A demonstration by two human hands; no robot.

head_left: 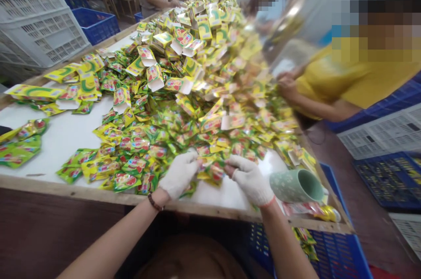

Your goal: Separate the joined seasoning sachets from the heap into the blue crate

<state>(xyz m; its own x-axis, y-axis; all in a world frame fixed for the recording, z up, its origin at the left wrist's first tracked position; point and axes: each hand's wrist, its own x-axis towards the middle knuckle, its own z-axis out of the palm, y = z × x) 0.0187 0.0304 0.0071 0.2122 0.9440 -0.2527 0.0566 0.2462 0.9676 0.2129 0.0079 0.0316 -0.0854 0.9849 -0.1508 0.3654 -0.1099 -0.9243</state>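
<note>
Both my hands wear white knitted gloves with bare fingertips. My left hand [179,174] pinches the left side of some small shiny sachets [213,171], yellow and green with red fruit prints. On the opposite side, my right hand [251,179] has its thumb and fingers closed on their edge. Blur hides how many sachets are between the hands. Close by on the left lies a loose spread of similar sachets [126,180]. Just beyond rises a large heap with yellow printed cardboard boxes [154,77], several with open flaps.
A green patterned cup [292,186] lies on its side at right, beside a yellow-capped tube [329,214]. The white table [74,127] has a raised wooden rim. Blue crates [345,230] stand below right, white crates [42,37] at left. A person in yellow [342,73] works at right; others are farther back.
</note>
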